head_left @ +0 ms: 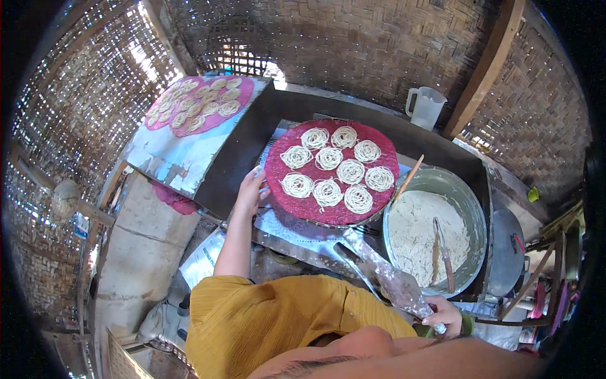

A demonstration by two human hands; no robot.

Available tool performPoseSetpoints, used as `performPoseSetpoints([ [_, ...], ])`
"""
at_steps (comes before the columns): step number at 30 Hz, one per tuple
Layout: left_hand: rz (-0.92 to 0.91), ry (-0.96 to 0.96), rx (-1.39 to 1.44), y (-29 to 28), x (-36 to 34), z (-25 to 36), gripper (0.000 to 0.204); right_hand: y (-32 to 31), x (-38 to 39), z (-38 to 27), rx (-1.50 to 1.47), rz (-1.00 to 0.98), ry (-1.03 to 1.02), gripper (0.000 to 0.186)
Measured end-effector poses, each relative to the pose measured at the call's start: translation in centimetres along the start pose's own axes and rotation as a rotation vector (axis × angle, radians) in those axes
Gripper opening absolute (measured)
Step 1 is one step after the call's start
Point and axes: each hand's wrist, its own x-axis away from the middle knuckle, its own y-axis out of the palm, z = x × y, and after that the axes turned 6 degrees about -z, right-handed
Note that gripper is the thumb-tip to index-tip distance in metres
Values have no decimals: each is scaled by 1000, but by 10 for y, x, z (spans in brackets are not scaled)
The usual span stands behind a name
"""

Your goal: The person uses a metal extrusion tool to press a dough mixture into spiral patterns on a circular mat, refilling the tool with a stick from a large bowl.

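A round, deep pink woven tray (322, 169) bears several pale coils of thin noodle-like strands (350, 171). At its left rim is my left hand (250, 191), fingers apart, fingertips at the edge. My right hand (444, 315), low on the right, is closed round the end of a long, flat, two-armed wooden tool (401, 287) smeared with white dough. The tool's far end lies close to the tray's near edge. Right of the tray stands a large metal pot (475, 208) of thick whitish dough (420, 237), with a wooden-handled utensil (446, 262) in it.
A worn pale-blue board (183, 161) at left carries pink mats (205, 123) with more coils. A clear plastic pitcher (427, 107) stands at the back. A stick (411, 174) leans over the pot's rim. A dark round lid (507, 252) lies at right. Woven walls surround the bench.
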Motion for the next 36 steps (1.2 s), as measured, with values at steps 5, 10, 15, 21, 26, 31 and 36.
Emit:
performPoseSetpoints([
  [5,70,90,-138,18,9,7,46,-17,-31,18,276,-5,59,62],
  [10,116,251,-210,24,-15,1,48,1,-54,29,367,79,20,70],
  [15,103,315,-310,10,-9,8,33,34,-93,33,839,341,128,80],
  [21,21,229,-408,5,-24,15,33,46,-168,66,1195,659,-118,74],
  [26,-169,194,-494,-2,-30,24,36,69,-184,16,1109,600,-378,33],
  [31,-287,167,-620,-21,-38,20,40,18,-209,-124,980,1208,-676,19],
  [36,-378,356,-642,-1,-51,27,40,-121,-276,-153,588,1152,-461,24],
])
